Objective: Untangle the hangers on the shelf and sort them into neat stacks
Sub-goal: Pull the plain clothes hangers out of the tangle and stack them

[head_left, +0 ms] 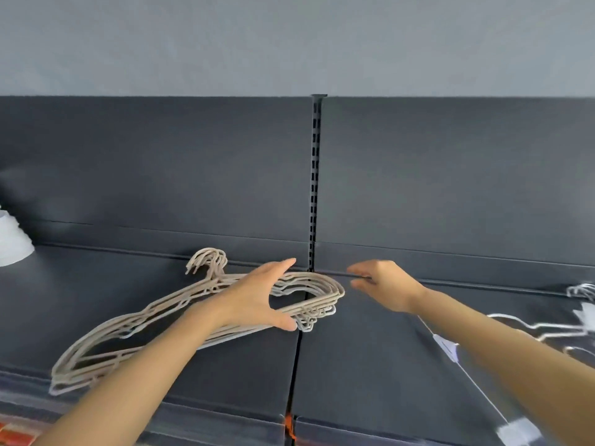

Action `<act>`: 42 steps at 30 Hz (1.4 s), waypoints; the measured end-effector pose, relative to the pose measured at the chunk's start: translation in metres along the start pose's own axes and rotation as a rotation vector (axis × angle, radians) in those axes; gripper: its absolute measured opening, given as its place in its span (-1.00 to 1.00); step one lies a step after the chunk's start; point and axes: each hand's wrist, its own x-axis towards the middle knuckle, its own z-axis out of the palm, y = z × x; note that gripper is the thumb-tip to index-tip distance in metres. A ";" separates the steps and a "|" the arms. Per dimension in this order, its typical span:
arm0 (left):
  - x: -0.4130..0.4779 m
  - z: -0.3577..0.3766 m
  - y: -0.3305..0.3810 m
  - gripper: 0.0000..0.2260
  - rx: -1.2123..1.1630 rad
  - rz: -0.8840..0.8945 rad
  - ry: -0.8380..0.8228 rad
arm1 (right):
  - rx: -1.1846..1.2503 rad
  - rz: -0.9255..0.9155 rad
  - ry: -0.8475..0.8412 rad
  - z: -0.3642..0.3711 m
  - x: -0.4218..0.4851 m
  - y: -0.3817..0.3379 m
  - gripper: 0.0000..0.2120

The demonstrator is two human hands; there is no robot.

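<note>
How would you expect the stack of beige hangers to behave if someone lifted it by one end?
The beige hangers look thin and wiry, so probably light and slightly springy. They lie nested but fanned at the hooks, so they may slide apart or snag. Flat on the shelf, rolling seems unlikely.

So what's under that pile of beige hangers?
Under the hanger pile is just the dark shelf; its right end crosses the gap between two shelf boards. The left hand covers the pile's middle, so that bit is hidden.
</note>
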 end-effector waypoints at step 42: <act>0.205 0.263 0.379 -0.53 0.239 0.073 -0.220 | -0.156 0.366 0.126 -0.135 -0.363 0.357 -0.79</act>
